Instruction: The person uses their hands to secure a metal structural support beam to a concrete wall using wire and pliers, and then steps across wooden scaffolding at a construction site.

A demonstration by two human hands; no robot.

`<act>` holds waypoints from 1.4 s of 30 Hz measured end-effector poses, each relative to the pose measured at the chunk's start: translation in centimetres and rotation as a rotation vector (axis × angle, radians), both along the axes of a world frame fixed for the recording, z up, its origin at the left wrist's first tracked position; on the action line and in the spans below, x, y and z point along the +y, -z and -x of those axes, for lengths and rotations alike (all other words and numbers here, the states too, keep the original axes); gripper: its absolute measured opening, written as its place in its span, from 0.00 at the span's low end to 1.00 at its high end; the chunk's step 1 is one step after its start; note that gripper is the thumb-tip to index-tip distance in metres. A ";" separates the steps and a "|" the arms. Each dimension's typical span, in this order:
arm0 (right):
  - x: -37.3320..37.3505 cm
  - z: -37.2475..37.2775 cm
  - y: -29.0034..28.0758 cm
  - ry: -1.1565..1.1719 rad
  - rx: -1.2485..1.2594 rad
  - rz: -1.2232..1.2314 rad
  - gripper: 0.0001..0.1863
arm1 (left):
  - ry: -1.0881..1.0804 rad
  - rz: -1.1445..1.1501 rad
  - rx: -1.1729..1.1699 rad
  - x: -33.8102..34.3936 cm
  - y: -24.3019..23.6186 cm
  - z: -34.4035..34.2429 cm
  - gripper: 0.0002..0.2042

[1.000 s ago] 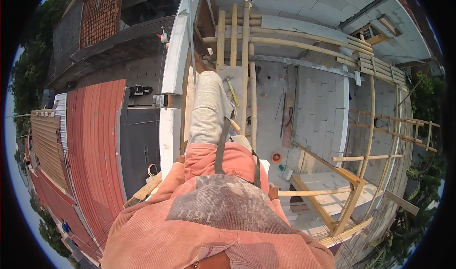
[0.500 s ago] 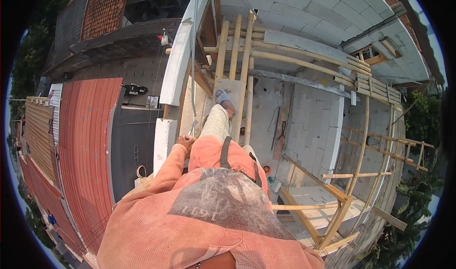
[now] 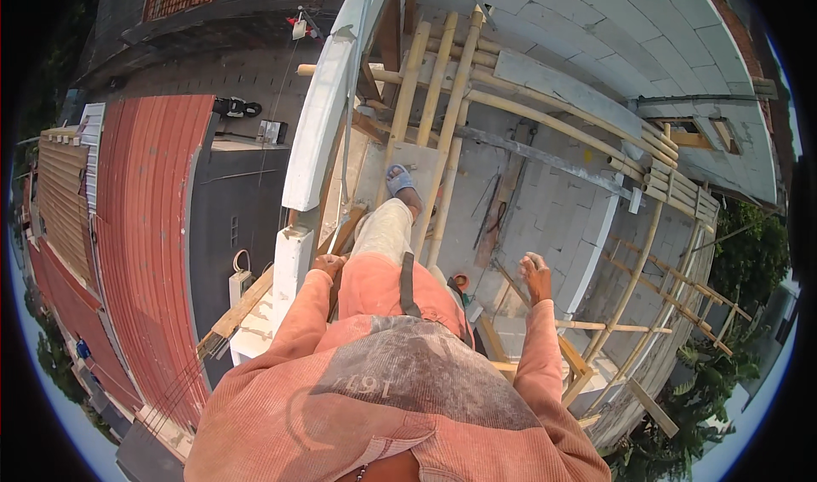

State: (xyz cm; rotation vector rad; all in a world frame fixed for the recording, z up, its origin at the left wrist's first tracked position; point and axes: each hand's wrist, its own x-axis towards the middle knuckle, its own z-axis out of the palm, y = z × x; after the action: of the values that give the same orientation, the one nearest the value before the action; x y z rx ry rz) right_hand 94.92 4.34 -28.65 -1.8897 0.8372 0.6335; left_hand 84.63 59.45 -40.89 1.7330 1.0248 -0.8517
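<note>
Bamboo scaffold [image 3: 442, 82] below; right hand [image 3: 536, 276] newly raised open, left hand [image 3: 328, 266] fisted, empty.

Left hand [image 3: 328, 265] curled low; right hand [image 3: 536, 275] raised, fingers open.

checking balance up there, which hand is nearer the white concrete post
Left. The left hand sits just right of the white concrete post, almost beside it. The right hand is held out on the far side of the body, well away.
</note>
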 end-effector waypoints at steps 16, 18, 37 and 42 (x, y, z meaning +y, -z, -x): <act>6.2 -0.9 -0.2 -0.272 -0.016 0.116 0.22 | -0.059 0.190 -0.332 2.3 -1.4 -22.9 0.21; 6.1 -0.8 0.4 -0.264 0.204 0.088 0.24 | -0.045 0.179 -0.324 3.4 -0.7 -23.9 0.22; 6.5 -28.2 10.1 -0.281 -0.148 -0.003 0.23 | 0.483 0.238 -0.260 -3.7 -9.8 -47.0 0.31; 7.0 -34.7 4.9 -0.050 -0.081 -0.117 0.23 | 0.564 0.182 -0.162 -6.9 -10.1 -55.3 0.31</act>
State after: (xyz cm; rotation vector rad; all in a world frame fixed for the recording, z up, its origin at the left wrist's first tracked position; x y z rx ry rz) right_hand 129.62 11.29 -33.53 -1.8221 0.6888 0.6194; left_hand 139.88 52.60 -30.83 1.9211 0.3327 -1.0904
